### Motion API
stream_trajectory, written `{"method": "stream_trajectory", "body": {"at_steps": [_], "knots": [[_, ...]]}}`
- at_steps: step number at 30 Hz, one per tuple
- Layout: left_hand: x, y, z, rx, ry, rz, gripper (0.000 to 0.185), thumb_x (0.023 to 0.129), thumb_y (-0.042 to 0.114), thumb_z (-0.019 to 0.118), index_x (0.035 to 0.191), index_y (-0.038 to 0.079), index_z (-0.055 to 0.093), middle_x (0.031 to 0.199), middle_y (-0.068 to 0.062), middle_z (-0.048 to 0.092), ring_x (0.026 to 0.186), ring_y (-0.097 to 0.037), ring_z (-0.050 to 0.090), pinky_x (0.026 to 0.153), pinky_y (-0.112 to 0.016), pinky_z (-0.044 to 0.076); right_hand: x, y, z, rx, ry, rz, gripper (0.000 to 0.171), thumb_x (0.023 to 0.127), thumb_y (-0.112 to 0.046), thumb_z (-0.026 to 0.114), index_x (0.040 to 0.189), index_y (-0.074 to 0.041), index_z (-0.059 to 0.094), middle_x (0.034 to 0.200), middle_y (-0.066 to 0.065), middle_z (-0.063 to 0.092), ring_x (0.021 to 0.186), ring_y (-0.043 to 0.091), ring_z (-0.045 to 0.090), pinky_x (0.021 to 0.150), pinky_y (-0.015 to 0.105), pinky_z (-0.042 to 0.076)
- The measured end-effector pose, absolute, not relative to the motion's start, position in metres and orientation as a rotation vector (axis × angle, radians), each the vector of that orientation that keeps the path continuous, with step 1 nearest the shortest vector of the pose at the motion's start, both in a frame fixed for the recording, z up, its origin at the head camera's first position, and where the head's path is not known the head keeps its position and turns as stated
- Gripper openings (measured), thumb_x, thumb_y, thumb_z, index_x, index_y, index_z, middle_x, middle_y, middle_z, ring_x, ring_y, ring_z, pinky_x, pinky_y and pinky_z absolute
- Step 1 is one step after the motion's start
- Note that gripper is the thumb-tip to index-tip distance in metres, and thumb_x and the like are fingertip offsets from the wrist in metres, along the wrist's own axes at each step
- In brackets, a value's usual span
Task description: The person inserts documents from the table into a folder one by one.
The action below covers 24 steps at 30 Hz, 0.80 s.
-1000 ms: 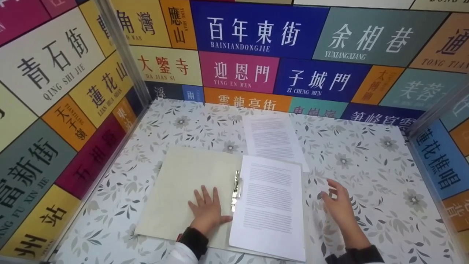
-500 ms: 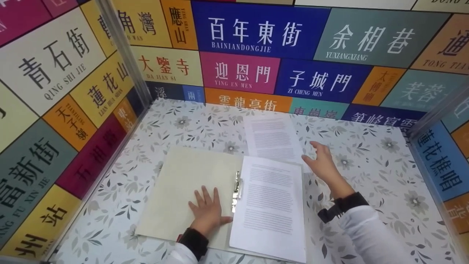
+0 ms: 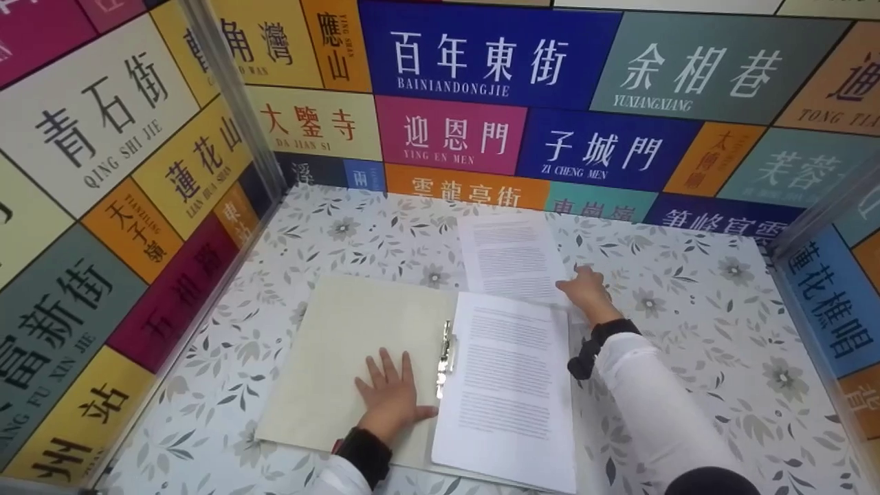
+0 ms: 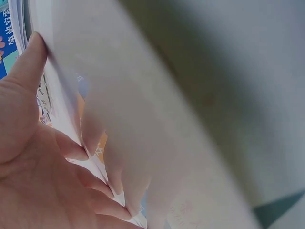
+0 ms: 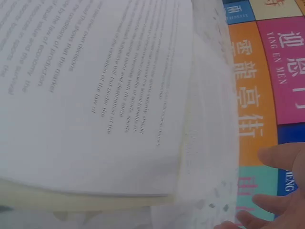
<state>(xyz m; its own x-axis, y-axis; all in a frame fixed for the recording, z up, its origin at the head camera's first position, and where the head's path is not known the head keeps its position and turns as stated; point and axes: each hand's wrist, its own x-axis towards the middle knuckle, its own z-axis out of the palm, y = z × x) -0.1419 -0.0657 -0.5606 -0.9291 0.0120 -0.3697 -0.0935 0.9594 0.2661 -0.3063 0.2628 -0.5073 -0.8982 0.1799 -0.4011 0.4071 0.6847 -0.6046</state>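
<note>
A cream file folder (image 3: 344, 330) lies spread out on the patterned surface. Along its spine runs a metal clip (image 3: 445, 357), with a stack of printed paper (image 3: 505, 385) on the folder's right half. My left hand (image 3: 389, 402) rests on the bare left cover, fingers spread and thumb pointing toward the stack. Beyond the folder lie loose printed sheets (image 3: 512, 251), their near end overlapped by the stack. My right hand (image 3: 586, 292) reaches to their right edge, fingertips right at the margin. In the right wrist view its fingers (image 5: 279, 155) are apart, with nothing held between them.
Walls with coloured street-name panels (image 3: 481, 55) enclose the surface at the back and both sides. The floral covering (image 3: 715, 330) extends right of the folder. A black band with a small device (image 3: 584, 357) sits on the right wrist.
My right hand has moved away from beside the stack, forward and left, to the right edge of the loose sheets. The left hand stays on the cover.
</note>
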Motion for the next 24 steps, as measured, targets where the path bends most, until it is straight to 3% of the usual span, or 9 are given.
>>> {"method": "stream_trajectory", "body": {"at_steps": [10, 17, 24], "knots": [[-0.141, -0.065, -0.560, -0.062, 2.742, 0.402, 0.118, 0.066, 0.062, 0.076, 0.155, 0.008, 0.020, 0.158, -0.031, 0.002, 0.143, -0.054, 0.002, 0.111, -0.072, 0.009, -0.301, 0.254, -0.544, 0.514, 2.675, -0.881, 0.061, 0.092, -0.020, 0.050, 0.136, 0.018, 0.034, 0.132, 0.038, 0.037, 0.123, 0.049, 0.038, 0.105, 0.057, 0.035], [-0.140, -0.065, -0.559, -0.063, 2.750, 0.384, 0.118, 0.066, 0.064, 0.075, 0.155, 0.009, 0.020, 0.158, -0.031, 0.004, 0.144, -0.054, 0.003, 0.111, -0.072, 0.011, -0.296, 0.249, -0.554, 0.489, 2.771, -0.750, 0.060, 0.093, -0.027, 0.053, 0.131, 0.019, 0.041, 0.125, 0.036, 0.041, 0.117, 0.045, 0.039, 0.098, 0.056, 0.040], [-0.142, -0.065, -0.560, -0.060, 2.774, 0.384, 0.117, 0.066, 0.063, 0.076, 0.154, 0.008, 0.024, 0.157, -0.032, 0.007, 0.144, -0.054, 0.005, 0.110, -0.073, 0.013, -0.298, 0.243, -0.553, 0.478, 2.803, -0.672, 0.059, 0.094, -0.027, 0.055, 0.128, 0.020, 0.042, 0.123, 0.036, 0.040, 0.117, 0.045, 0.037, 0.099, 0.056, 0.039]]}}
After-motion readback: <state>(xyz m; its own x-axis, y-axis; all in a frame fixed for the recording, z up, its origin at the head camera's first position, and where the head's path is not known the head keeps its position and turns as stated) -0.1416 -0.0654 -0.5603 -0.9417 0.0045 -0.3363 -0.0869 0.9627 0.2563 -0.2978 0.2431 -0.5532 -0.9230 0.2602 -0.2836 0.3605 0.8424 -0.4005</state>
